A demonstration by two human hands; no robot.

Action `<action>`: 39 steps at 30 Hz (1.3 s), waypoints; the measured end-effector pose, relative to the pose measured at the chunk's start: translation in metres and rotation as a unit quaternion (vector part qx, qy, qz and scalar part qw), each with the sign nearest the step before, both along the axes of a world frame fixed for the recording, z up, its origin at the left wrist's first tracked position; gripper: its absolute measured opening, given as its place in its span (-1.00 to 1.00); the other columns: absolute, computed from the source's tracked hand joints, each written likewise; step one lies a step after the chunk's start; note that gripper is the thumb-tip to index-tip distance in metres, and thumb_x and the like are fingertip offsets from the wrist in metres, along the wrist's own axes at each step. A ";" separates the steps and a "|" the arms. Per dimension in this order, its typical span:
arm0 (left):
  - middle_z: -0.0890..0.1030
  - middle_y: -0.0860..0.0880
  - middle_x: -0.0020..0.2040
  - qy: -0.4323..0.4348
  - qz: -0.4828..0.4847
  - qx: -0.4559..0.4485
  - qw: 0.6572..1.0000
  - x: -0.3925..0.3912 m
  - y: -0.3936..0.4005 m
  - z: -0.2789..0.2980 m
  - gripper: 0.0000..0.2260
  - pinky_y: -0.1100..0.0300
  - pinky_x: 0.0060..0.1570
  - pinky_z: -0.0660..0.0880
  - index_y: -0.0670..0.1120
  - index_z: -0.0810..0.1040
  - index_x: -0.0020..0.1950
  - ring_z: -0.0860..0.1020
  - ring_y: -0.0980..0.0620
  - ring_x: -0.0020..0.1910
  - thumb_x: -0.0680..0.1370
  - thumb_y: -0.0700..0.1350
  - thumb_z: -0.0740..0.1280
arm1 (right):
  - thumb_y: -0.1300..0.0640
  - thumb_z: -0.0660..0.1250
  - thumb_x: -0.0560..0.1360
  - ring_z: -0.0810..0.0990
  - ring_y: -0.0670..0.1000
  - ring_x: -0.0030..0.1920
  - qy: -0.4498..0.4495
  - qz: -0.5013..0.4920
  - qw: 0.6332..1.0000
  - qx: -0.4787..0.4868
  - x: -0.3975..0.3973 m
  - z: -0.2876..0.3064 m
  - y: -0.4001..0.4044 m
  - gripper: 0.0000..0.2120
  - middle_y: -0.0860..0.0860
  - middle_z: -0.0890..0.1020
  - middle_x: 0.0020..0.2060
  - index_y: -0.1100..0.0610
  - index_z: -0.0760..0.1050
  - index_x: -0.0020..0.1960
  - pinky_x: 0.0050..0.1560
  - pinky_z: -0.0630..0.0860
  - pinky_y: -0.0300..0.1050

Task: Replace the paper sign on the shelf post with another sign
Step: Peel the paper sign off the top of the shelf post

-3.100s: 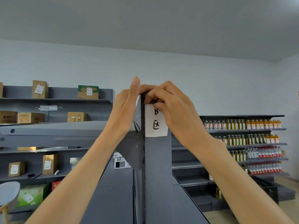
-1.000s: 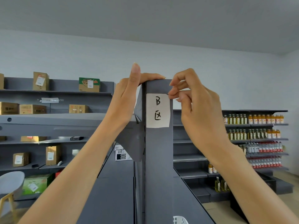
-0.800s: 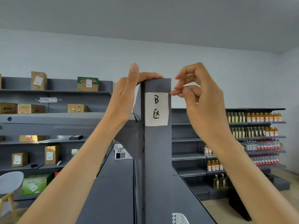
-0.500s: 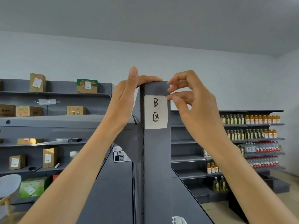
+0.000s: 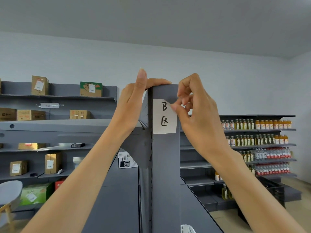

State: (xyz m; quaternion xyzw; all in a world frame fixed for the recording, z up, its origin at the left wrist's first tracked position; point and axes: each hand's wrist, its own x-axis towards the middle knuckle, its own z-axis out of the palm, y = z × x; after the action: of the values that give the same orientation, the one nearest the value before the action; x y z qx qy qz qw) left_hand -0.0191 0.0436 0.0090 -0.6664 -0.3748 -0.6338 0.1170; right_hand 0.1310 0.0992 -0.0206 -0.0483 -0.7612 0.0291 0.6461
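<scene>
While the right hand (image 5: 198,115) pinches the upper right corner of the sign (image 5: 164,116), thumb and forefinger closed on the paper, that corner curls off the post (image 5: 165,165); the rest of the sheet lies flat on the post face, just below its top, marked "B" over a Chinese character. Left hand (image 5: 134,105) is not gripping anything: palm against the left side of the post, forefinger pointing up, thumb laid across the top edge, apparently steadying. Judged step: peeling off the old sign; no replacement sign in view. Risks from here. (1) Tear: only one corner is free, and a quick or sideways pull could rip the paper there, leaving scraps stuck on the post. What fixes it cannot be seen, so how well it will let go is unknown. (2) Slip: the pinch takes only a small bite of corner and could lose it under load. (3) Residue on the post might spoil adhesion of the next sign. (4) Post sway looks unlikely given the bracing hand. Farther off, boxes (image 5: 39,85) on the left shelves and bottles (image 5: 255,124) on the right shelves are well apart from the work, no hazard.
</scene>
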 end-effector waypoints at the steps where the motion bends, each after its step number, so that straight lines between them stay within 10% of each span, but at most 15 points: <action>1: 0.71 0.03 0.13 0.001 0.001 0.000 1.000 0.000 0.000 0.000 -0.41 0.23 0.31 0.44 -0.08 0.67 0.16 0.61 0.17 0.19 0.71 0.03 -0.17 | 0.40 0.34 0.51 0.55 0.02 -0.15 -0.003 0.006 1.000 -0.002 0.001 -0.001 -0.001 -0.63 -0.10 0.43 -0.26 -0.02 0.26 -0.03 -0.14 0.53 -0.21; 39: 0.74 -0.06 0.00 -0.109 0.041 0.025 0.993 0.028 -0.003 -0.001 -0.38 0.09 0.26 0.50 -0.15 0.73 -0.02 0.66 0.04 0.09 0.71 0.05 -0.10 | 0.58 0.19 0.44 0.32 0.14 -0.26 -0.220 0.065 0.973 -0.034 0.049 -0.035 -0.029 -0.53 0.22 0.38 -0.26 0.00 0.23 -0.03 -0.17 0.40 -0.62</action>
State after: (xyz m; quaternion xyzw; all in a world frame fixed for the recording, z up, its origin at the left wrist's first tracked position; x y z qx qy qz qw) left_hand 0.0088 0.0404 0.0081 -0.5742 -0.3960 -0.7069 0.1177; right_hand 0.1797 0.0701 -0.0559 -0.0264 -0.8847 0.0854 0.4576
